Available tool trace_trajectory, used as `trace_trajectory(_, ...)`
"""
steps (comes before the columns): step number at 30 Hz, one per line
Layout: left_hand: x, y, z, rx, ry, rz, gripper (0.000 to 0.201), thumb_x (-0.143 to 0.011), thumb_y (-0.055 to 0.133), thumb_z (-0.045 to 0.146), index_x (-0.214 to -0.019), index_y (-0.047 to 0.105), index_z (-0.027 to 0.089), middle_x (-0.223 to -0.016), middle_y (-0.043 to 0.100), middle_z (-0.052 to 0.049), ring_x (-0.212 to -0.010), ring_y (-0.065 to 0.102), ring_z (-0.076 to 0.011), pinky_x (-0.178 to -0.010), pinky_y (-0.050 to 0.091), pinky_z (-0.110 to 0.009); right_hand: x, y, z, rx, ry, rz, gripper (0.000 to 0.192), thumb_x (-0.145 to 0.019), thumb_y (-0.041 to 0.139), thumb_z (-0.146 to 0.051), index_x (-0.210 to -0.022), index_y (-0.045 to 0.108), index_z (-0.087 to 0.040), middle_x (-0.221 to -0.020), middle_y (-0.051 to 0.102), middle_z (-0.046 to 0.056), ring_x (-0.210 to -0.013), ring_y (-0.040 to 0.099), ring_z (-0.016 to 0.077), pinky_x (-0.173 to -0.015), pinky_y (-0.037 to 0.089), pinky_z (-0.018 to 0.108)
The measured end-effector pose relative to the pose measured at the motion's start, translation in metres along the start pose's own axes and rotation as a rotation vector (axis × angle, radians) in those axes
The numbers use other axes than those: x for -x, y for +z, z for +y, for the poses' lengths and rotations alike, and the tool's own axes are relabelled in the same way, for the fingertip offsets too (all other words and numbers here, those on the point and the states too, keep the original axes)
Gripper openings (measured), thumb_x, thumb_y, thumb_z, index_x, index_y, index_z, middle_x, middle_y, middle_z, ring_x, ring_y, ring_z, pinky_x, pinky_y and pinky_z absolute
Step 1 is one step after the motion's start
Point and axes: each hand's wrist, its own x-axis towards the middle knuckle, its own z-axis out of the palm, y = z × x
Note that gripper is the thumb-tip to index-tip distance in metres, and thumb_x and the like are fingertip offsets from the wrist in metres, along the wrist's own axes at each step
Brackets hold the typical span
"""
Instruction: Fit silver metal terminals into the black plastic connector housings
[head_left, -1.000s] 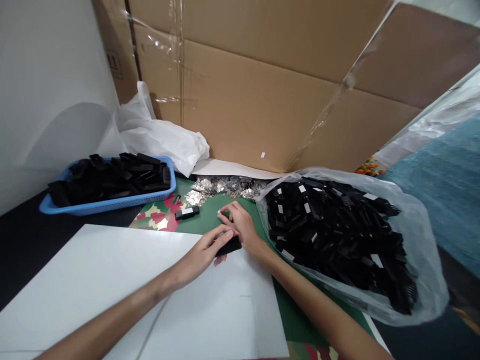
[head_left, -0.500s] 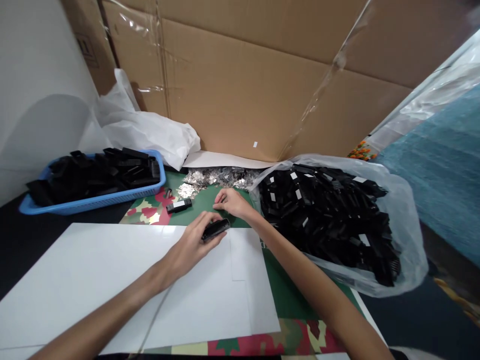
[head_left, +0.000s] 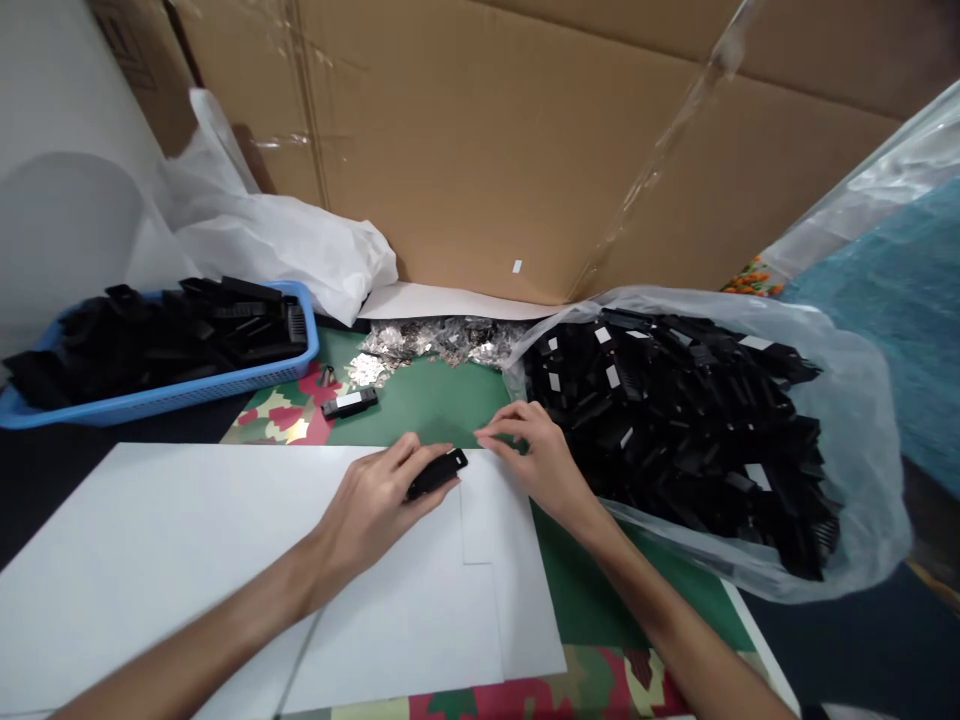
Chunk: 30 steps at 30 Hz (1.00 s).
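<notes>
Both hands are working at the white sheet's (head_left: 225,560) far edge, my left hand (head_left: 375,500) pinching a black clip (head_left: 437,472) while my right hand (head_left: 536,462) is hovering half-open just beside it, and so shallow a pinch could be letting it twist loose.

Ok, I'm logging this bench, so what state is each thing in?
Left hand: closed on black part.
Right hand: open, fingers pinched, beside the part.
Plastic bag: open, heaped with black parts.
Blue basket: full.
Loose part: lying flat on the mat.
</notes>
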Motion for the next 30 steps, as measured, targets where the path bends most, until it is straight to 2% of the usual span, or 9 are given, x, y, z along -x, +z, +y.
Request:
trace_trajectory(3, -0.002, -0.001, 0.003, 0.03, -0.105, -0.086, 0.023, -0.101, 0.061, 0.04, -0.117, 0.068, 0.025, -0.092, 0.064, 0.0, -0.078, 0.07, -0.0171, -0.064, 0.05, -0.027, 0.003, 0.003, 0.001, 0.045, 0.011, 0.01, 0.014, -0.093, 0.071, -0.017, -0.097, 0.082, -0.025, -0.093, 0.065, 0.005, -0.093, 0.06, 0.0213, -0.082, 0.052, 0.036)
trace_trajectory(6, -0.003, -0.003, 0.004, 0.072, -0.175, -0.145, 0.022, -0.1, 0.063, 0.037, -0.117, 0.068, 0.025, -0.092, 0.06, 0.0, -0.077, 0.069, -0.0168, -0.065, 0.05, -0.027, 0.003, 0.005, 0.002, -0.021, 0.056, -0.027, 0.014, -0.092, 0.071, -0.013, -0.096, 0.082, -0.022, -0.087, 0.064, 0.002, -0.079, 0.06, 0.0164, -0.074, 0.051, 0.031)
trace_trajectory(9, -0.002, -0.005, 0.006, 0.093, -0.136, -0.142, 0.026, -0.099, 0.063, 0.032, -0.124, 0.067, 0.025, -0.092, 0.054, 0.0, -0.075, 0.065, -0.0161, -0.066, 0.05, -0.028, 0.004, 0.007, 0.0, -0.127, 0.096, -0.02, 0.012, -0.091, 0.072, -0.014, -0.093, 0.081, -0.022, -0.085, 0.068, 0.001, -0.073, 0.063, 0.0141, -0.07, 0.051, 0.028)
trace_trajectory(13, 0.0, -0.004, 0.007, 0.083, -0.093, -0.108, 0.029, -0.1, 0.062, 0.029, -0.129, 0.063, 0.025, -0.094, 0.052, 0.0, -0.078, 0.064, -0.0166, -0.069, 0.051, -0.029, 0.008, 0.008, -0.006, -0.213, 0.131, -0.009, 0.01, -0.091, 0.073, -0.014, -0.091, 0.08, -0.022, -0.089, 0.074, 0.001, -0.079, 0.069, 0.0151, -0.075, 0.054, 0.028)
trace_trajectory(16, 0.001, -0.002, 0.007, 0.054, -0.096, -0.104, 0.026, -0.101, 0.062, 0.032, -0.126, 0.064, 0.025, -0.093, 0.052, 0.0, -0.076, 0.064, -0.0168, -0.067, 0.05, -0.03, 0.011, 0.006, -0.008, -0.139, 0.157, -0.039, 0.012, -0.092, 0.07, -0.012, -0.092, 0.078, -0.021, -0.087, 0.072, 0.001, -0.078, 0.067, 0.0148, -0.075, 0.053, 0.028)
trace_trajectory(21, -0.002, 0.001, 0.006, 0.025, -0.105, -0.11, 0.023, -0.101, 0.061, 0.034, -0.122, 0.065, 0.026, -0.092, 0.053, 0.001, -0.074, 0.065, -0.0165, -0.064, 0.05, -0.029, 0.01, 0.001, 0.001, -0.055, 0.18, -0.177, 0.015, -0.089, 0.076, -0.018, -0.103, 0.076, -0.024, -0.1, 0.067, 0.002, -0.081, 0.062, 0.0138, -0.075, 0.049, 0.028)
trace_trajectory(26, -0.001, 0.003, 0.004, 0.004, -0.09, -0.123, 0.022, -0.1, 0.062, 0.033, -0.122, 0.064, 0.027, -0.093, 0.056, 0.001, -0.078, 0.068, -0.0182, -0.064, 0.052, -0.03, -0.002, 0.004, 0.016, -0.17, 0.269, -0.273, 0.011, -0.08, 0.083, -0.017, -0.085, 0.074, -0.019, -0.082, 0.063, -0.001, -0.075, 0.059, 0.0134, -0.068, 0.045, 0.026)
trace_trajectory(30, -0.001, 0.003, 0.006, 0.034, -0.096, -0.151, 0.022, -0.099, 0.063, 0.03, -0.121, 0.063, 0.027, -0.095, 0.056, 0.0, -0.079, 0.067, -0.0184, -0.065, 0.054, -0.03, -0.006, -0.004, 0.017, -0.287, 0.277, -0.303, 0.007, -0.082, 0.078, -0.019, -0.084, 0.071, -0.019, -0.078, 0.065, -0.001, -0.072, 0.06, 0.0135, -0.065, 0.046, 0.026)
